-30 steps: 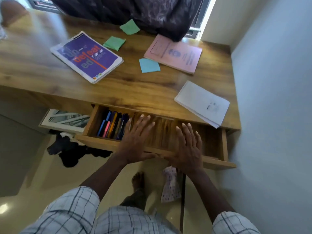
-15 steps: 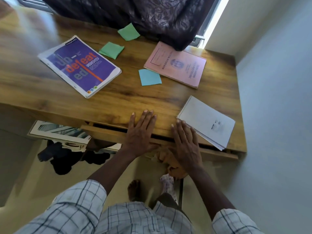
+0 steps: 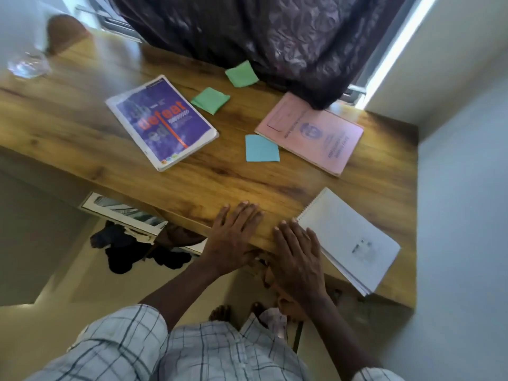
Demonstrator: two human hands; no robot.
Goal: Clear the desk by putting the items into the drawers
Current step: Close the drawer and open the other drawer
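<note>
Pushed shut since a second ago, the drawer hides under the tabletop [image 3: 220, 182]. Grips wide and empty, the left hand [image 3: 233, 237] and right hand [image 3: 297, 259] lie flat at its near edge. On top lie purple book [image 3: 162, 122], pink booklet [image 3: 310, 133], notepad [image 3: 349, 240]; a curtain [image 3: 275, 37] covers the booklet's far corner.

I read open wood on the desk [image 3: 225, 182] nearer than the blue note [image 3: 262, 148]; left of that note the purple book [image 3: 162, 122] blocks; just right, the pink booklet [image 3: 310, 133]; nearer-right, the spiral notepad [image 3: 349, 237]; beyond, the near green note [image 3: 210, 100], the far green note [image 3: 242, 74] and the dark curtain [image 3: 275, 37].
</note>
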